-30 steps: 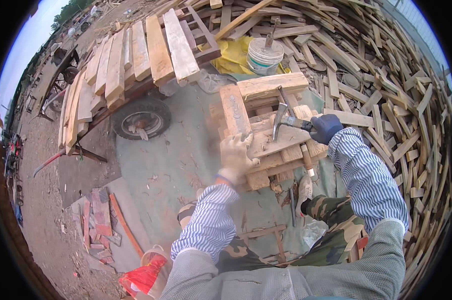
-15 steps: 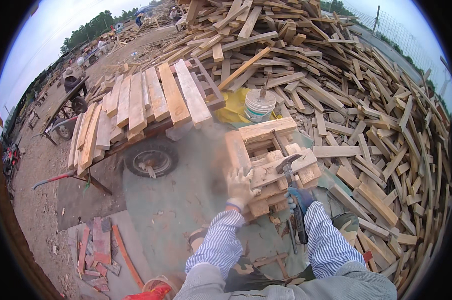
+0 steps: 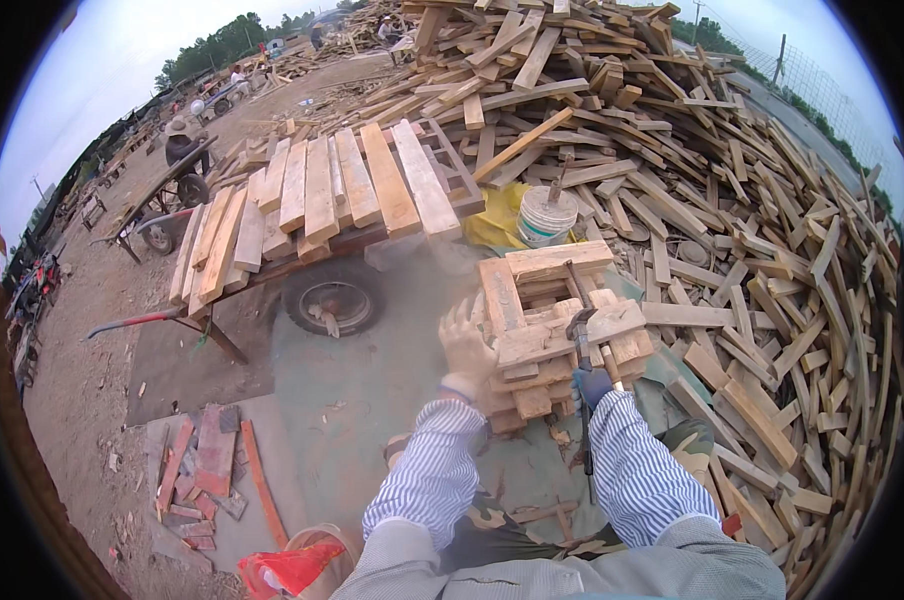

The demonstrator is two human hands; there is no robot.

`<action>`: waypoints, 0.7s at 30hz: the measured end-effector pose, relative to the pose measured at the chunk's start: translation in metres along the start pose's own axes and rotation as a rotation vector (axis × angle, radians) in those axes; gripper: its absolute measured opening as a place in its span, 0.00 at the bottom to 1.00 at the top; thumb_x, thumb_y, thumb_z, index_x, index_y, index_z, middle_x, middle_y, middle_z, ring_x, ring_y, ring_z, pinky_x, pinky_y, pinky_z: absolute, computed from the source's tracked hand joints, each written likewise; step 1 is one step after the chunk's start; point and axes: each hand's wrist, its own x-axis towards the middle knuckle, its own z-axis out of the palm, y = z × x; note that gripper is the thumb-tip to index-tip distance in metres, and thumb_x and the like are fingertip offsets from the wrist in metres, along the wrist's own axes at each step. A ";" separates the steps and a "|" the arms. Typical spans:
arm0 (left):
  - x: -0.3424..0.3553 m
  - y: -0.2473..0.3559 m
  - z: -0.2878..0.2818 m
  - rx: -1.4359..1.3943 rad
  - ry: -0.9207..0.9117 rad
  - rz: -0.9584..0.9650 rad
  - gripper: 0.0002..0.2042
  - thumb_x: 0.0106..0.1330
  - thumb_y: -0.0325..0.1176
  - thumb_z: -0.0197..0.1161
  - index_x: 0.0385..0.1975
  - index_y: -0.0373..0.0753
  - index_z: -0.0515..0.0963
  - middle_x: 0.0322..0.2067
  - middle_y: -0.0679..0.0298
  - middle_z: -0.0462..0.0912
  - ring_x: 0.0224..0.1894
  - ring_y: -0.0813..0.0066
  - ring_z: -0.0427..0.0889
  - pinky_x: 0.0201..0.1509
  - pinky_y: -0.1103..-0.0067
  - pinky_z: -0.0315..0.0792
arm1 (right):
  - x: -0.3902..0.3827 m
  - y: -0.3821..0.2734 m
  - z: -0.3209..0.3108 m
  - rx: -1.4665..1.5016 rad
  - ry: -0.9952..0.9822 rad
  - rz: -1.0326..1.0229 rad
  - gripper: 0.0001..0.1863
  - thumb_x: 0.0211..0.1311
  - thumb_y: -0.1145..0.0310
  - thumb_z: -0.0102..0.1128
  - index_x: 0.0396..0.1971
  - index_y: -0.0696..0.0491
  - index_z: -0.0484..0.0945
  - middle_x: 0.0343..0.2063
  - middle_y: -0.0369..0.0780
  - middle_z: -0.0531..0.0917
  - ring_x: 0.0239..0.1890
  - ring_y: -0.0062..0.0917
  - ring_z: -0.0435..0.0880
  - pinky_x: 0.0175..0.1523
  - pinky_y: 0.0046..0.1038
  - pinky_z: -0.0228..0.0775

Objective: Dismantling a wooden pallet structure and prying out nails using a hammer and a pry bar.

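Observation:
My left hand (image 3: 467,343), in a pale glove, is beside the left edge of a stack of wooden blocks (image 3: 572,340). Its fingers are stretched out, somewhat blurred, with nothing seen in them. In a blue glove, my right hand (image 3: 594,386) is closed round a hammer (image 3: 580,335), whose dark head is over the front board on the stack. A dark metal bar (image 3: 578,285) slants across the gap in the top of the stack. Just right of the hammer, a light wooden handle (image 3: 612,368) sticks out toward me.
A cart (image 3: 332,245) loaded with boards stands at the left, its wheel (image 3: 334,310) near the stack. A white bucket (image 3: 547,215) is behind the stack. A huge pile of lumber (image 3: 752,240) fills the right side. Reddish scraps (image 3: 215,455) and a red bag (image 3: 287,570) lie lower left.
My left hand has slid left, off the top board to the stack's side. The hammer has turned more upright, and its head is lower against the front board. The whole view has shifted slightly.

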 end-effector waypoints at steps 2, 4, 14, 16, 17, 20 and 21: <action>0.040 0.019 -0.047 -0.024 0.206 0.089 0.42 0.48 0.34 0.69 0.69 0.43 0.63 0.62 0.53 0.69 0.66 0.51 0.64 0.73 0.59 0.54 | 0.002 0.001 -0.011 -0.004 -0.006 0.016 0.17 0.68 0.56 0.54 0.32 0.56 0.75 0.18 0.41 0.77 0.15 0.32 0.78 0.21 0.40 0.75; 0.069 0.034 -0.095 -0.008 0.350 0.119 0.41 0.49 0.31 0.68 0.69 0.42 0.64 0.59 0.53 0.72 0.64 0.54 0.67 0.71 0.62 0.57 | 0.009 0.001 -0.016 -0.011 -0.023 0.034 0.19 0.66 0.53 0.56 0.34 0.57 0.75 0.18 0.42 0.77 0.16 0.33 0.79 0.23 0.41 0.77; -0.037 0.042 -0.149 0.053 0.290 -0.010 0.41 0.50 0.43 0.73 0.68 0.45 0.66 0.55 0.55 0.74 0.60 0.57 0.70 0.67 0.61 0.60 | 0.032 0.078 -0.038 0.186 -0.174 -0.120 0.11 0.68 0.58 0.54 0.39 0.48 0.69 0.20 0.39 0.75 0.17 0.32 0.77 0.21 0.40 0.76; -0.058 0.036 -0.154 0.071 0.269 -0.050 0.42 0.50 0.45 0.73 0.68 0.45 0.66 0.55 0.55 0.75 0.59 0.56 0.70 0.67 0.61 0.60 | 0.048 0.081 -0.027 0.065 -0.182 -0.160 0.10 0.70 0.58 0.51 0.40 0.48 0.68 0.19 0.38 0.74 0.17 0.32 0.76 0.21 0.40 0.75; -0.064 0.035 -0.156 0.059 0.239 -0.053 0.42 0.50 0.46 0.74 0.69 0.46 0.65 0.55 0.54 0.75 0.59 0.56 0.70 0.68 0.61 0.59 | 0.052 0.076 -0.024 0.095 -0.150 -0.112 0.09 0.70 0.58 0.51 0.40 0.47 0.68 0.19 0.38 0.74 0.16 0.31 0.76 0.21 0.40 0.74; -0.046 0.052 -0.170 0.056 0.274 0.029 0.42 0.52 0.47 0.73 0.69 0.45 0.65 0.54 0.54 0.76 0.59 0.55 0.71 0.67 0.60 0.61 | 0.029 0.059 -0.028 0.164 -0.118 -0.005 0.12 0.70 0.53 0.52 0.41 0.45 0.68 0.19 0.37 0.74 0.17 0.30 0.75 0.21 0.39 0.73; -0.038 0.065 -0.188 0.049 0.285 0.026 0.41 0.53 0.46 0.73 0.68 0.44 0.66 0.54 0.54 0.77 0.59 0.56 0.72 0.66 0.61 0.62 | 0.037 0.062 -0.029 0.160 -0.148 -0.014 0.13 0.69 0.52 0.53 0.39 0.45 0.69 0.20 0.38 0.75 0.18 0.32 0.77 0.22 0.40 0.74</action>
